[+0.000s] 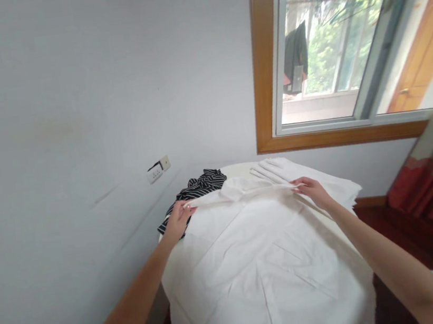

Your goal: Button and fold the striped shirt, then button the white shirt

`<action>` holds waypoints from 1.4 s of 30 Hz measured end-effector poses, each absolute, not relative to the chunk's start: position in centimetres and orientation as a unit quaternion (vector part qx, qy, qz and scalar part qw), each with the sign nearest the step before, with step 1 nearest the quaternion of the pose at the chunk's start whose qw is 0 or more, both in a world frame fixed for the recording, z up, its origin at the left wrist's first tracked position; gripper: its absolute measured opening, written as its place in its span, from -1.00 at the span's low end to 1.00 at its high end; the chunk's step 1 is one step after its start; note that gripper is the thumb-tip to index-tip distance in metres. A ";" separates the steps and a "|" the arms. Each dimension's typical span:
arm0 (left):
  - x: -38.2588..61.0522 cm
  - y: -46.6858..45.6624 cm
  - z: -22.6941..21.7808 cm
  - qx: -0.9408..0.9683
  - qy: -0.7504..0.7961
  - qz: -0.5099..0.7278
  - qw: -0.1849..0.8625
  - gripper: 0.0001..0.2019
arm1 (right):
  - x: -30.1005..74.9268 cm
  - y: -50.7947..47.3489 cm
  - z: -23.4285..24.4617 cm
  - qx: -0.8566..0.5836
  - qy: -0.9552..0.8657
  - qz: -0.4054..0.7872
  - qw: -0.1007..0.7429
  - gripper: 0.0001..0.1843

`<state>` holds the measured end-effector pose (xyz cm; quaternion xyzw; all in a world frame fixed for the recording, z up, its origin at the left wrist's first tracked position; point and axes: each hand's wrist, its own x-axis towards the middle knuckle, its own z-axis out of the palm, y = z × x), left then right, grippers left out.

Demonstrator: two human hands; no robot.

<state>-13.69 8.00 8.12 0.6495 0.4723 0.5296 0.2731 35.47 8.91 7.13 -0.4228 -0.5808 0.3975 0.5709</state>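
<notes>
White cloth covers most of the desk (240,170) before us: a wide garment (248,253), spread out with its far edge drawn up between our two hands and its lower part running towards us, out of view at the bottom. Our left hand (179,217) pinches the left end of that edge between thumb and fingers, and our right hand (308,191) pinches the right end in the same way; the stretch between them is fairly straight, with some looser cloth bunched near the middle. We would judge the garment light, soft and limp, with little stiffness of its own, so it should crease easily and sag wherever we leave it unsupported. It does not look slippery or fragile, and a light fingertip grip ought to be enough. The two ends of the far edge seem good places to take hold, since a gentle pull from both sides keeps the cloth flat between them. Just beside our left hand lies a black striped cloth (204,184), rumpled, and near our right hand a folded white cloth (324,178) reaches towards the desk's right side.
</notes>
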 end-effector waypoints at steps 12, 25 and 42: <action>-16.1 0.5 2.2 0.618 0.583 0.447 0.280 -0.66 | 36.8 0.7 3.4 -0.505 -0.619 0.382 0.466 -0.70; -11.7 4.6 4.1 0.599 0.705 0.350 0.148 -0.55 | 33.4 2.3 4.0 -0.676 -0.481 0.341 0.442 -0.38; -8.1 0.3 7.0 0.727 0.634 0.239 -0.109 -0.50 | 29.8 0.0 5.2 -0.680 -0.711 -0.066 0.167 -0.64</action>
